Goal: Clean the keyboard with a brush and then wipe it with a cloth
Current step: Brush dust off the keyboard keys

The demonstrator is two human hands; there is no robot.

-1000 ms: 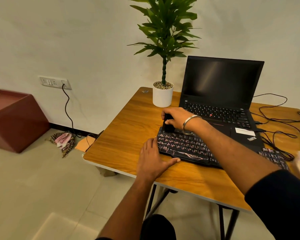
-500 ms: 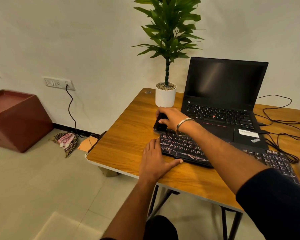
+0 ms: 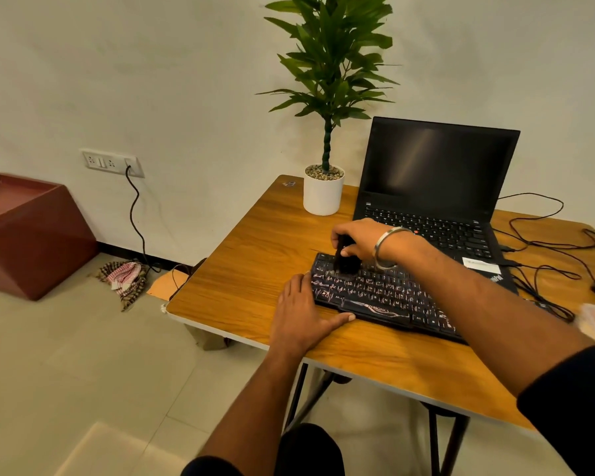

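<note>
Centre right of frame: my right hand (image 3: 356,237) grips the black brush (image 3: 345,257) on the keyboard (image 3: 385,297)'s far-left keys; my left hand (image 3: 301,316) lies flat, bracing it on the tabletop (image 3: 251,269). Pressing hard could, I judge, dislodge a keycap.

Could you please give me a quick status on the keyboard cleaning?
Right hand grips brush on keyboard, far-left keys. Left hand flat, steadying keyboard's left end. Nothing in the way.
</note>
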